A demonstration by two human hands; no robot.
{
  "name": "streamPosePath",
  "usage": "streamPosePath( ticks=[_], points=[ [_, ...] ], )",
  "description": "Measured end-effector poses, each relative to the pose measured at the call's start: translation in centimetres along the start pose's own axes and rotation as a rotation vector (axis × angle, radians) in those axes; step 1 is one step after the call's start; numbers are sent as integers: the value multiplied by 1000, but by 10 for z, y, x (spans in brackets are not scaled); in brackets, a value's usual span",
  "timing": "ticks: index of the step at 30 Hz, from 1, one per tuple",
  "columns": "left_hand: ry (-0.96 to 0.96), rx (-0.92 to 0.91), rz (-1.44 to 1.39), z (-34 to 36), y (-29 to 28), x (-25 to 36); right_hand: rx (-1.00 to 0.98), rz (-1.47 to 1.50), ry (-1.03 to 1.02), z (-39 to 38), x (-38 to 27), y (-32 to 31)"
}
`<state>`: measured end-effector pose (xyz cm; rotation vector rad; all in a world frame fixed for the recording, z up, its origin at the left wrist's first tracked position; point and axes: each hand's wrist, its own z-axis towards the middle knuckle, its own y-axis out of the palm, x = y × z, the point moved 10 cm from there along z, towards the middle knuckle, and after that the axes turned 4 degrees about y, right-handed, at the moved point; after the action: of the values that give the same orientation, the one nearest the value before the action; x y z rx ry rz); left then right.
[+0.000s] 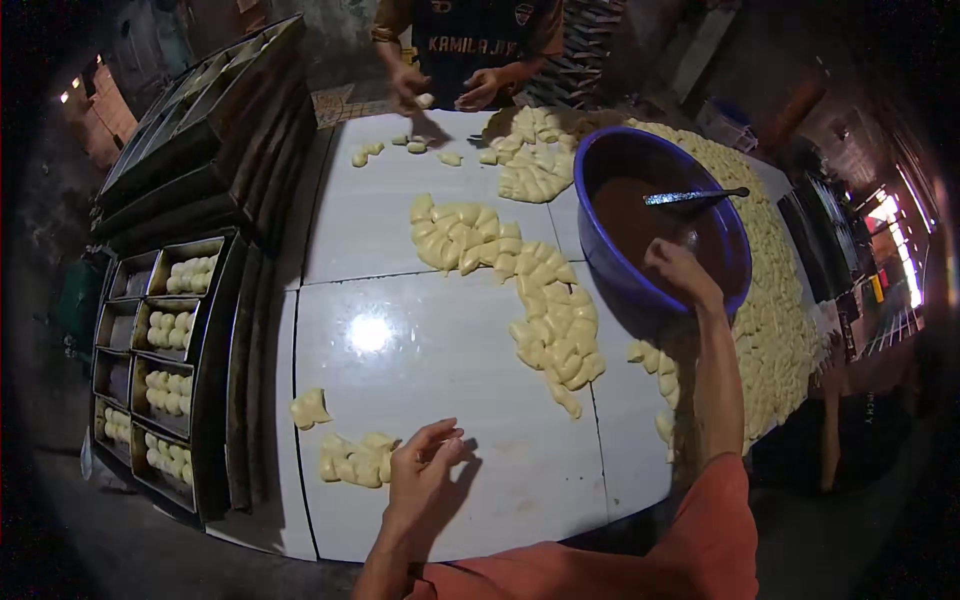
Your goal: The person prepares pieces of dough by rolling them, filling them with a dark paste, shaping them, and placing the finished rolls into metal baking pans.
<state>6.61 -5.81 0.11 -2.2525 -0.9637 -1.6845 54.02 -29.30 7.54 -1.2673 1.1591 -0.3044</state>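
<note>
My left hand (430, 470) is over the white tabletop (420, 330), fingers loosely bent and apart, holding nothing visible, just right of a small cluster of pale dough pieces (355, 460). My right hand (675, 265) reaches inside a blue tub (600, 243) of brown filling (635, 215), fingers curled in; what they hold, if anything, is hidden. A metal utensil (695, 195) lies across the tub's right side. A long irregular group of dough pieces (555, 320) stretches down the middle, and a large mass of them (770, 390) covers the table's right part.
At left stand stacked dark metal pans (200, 120) and divided tins (130, 323), several compartments holding rows of dough balls (170, 330). Across the table a person in a dark top (465, 35) has both hands (480, 88) over small dough pieces (420, 147).
</note>
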Motion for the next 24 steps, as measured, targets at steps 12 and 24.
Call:
streamPosePath(
  ticks=[12,24],
  points=[
    [-13,-69,73,-3,-8,-20,-264,70,93,17,8,45],
    [-10,-289,-144,31,76,13,66,1443,-17,-82,-129,41]
  ],
)
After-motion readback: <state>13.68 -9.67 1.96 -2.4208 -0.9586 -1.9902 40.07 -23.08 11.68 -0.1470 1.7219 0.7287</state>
